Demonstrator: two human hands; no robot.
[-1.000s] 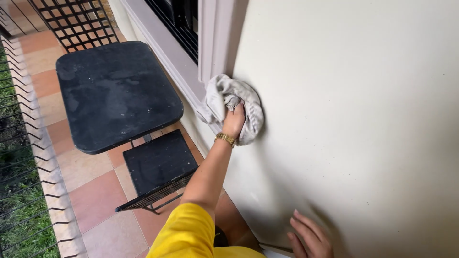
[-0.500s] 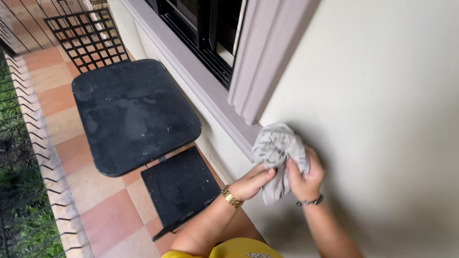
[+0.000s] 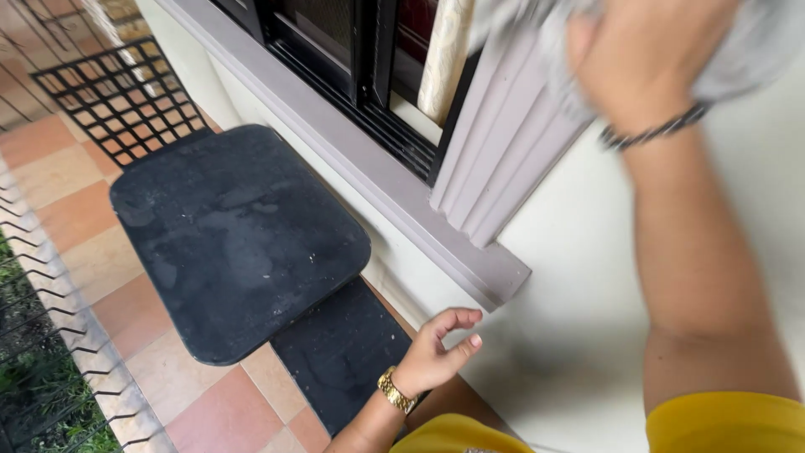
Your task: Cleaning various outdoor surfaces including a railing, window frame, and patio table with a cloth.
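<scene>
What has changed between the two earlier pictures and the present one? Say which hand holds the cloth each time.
The grey cloth passed from the left hand, which pressed it on the wall a second ago, through both hands, to the right hand, now raised by the window frame. The left hand let go and dropped low, open, near the sill. The black table and tiled floor stayed put.
</scene>
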